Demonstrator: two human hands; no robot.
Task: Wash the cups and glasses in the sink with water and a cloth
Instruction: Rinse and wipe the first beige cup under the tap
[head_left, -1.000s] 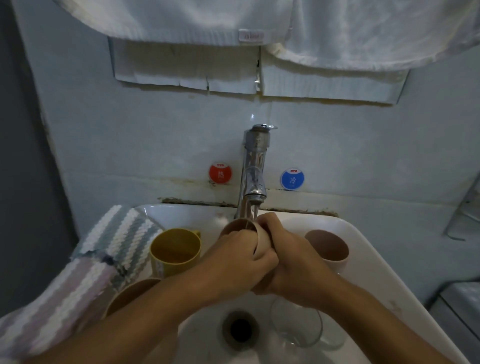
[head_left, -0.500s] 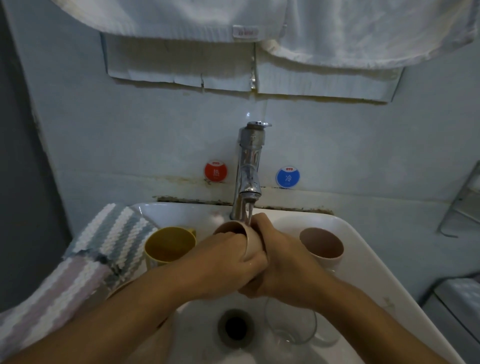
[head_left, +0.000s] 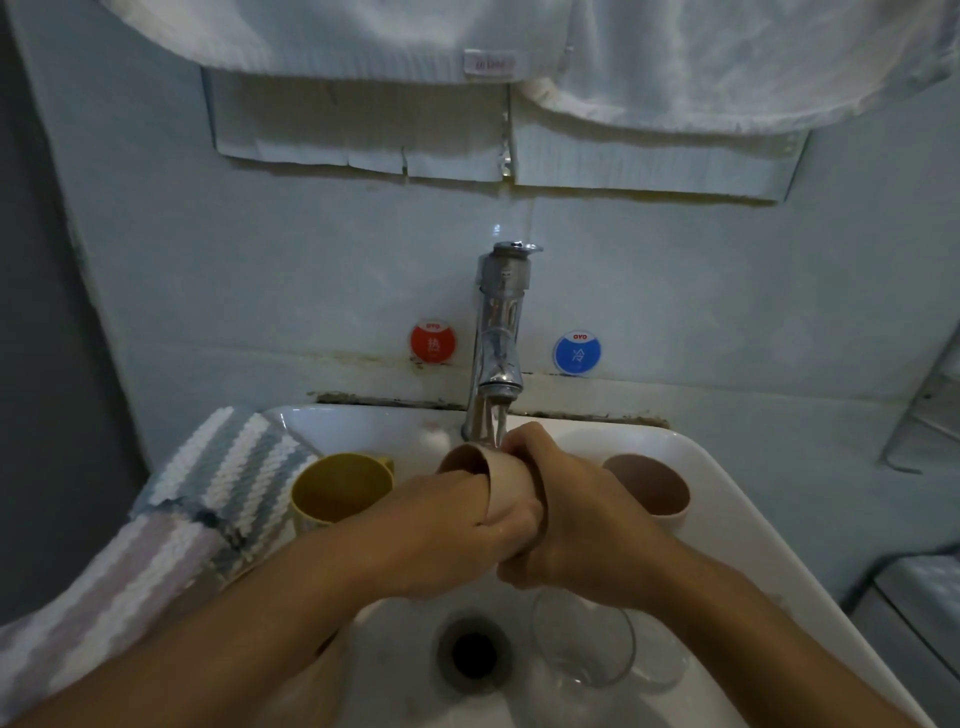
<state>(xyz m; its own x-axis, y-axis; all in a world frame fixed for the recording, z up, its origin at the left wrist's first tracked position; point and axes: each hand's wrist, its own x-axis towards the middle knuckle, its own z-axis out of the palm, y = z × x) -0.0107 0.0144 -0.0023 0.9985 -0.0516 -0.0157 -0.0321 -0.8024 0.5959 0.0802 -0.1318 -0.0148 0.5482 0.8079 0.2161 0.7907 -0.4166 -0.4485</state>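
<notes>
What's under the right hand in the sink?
A clear glass lies in the basin beside the drain, its upper rim hidden by the right hand. That hand and the left hand grip a beige cup; its base is covered.

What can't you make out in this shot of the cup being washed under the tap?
All in the head view:
- Beige cup: its base and lower wall are covered by the left hand and right hand.
- Left hand's fingers: hidden inside the cup.
- Clear glass: the near part is under the right wrist.
- A brownish cup by the yellow cup: mostly behind the left forearm.
- Striped cloth: cut off by the left edge.
</notes>
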